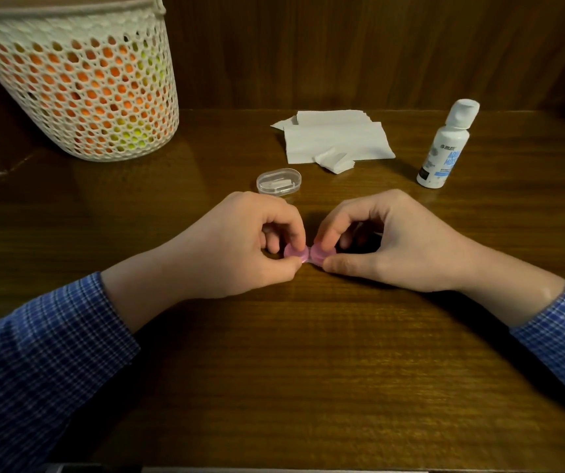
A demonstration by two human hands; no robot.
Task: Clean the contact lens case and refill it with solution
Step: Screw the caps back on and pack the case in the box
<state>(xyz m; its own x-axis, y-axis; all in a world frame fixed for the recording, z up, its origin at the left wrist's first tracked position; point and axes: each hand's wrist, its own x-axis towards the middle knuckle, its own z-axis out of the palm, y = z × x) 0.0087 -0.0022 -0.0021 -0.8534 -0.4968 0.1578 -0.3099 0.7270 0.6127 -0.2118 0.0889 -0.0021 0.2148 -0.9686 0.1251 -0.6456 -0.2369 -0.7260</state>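
A small pink contact lens case with two round caps lies on the wooden table between my hands. My left hand pinches the left cap with thumb and curled fingers. My right hand pinches the right cap the same way. Fingers hide most of the case. A white solution bottle with its cap on stands upright at the right rear, apart from both hands.
Folded white tissues lie behind my hands, with a crumpled piece at their front edge. A small clear plastic box sits just beyond my left hand. A white mesh basket stands at the back left. A wooden wall closes the back.
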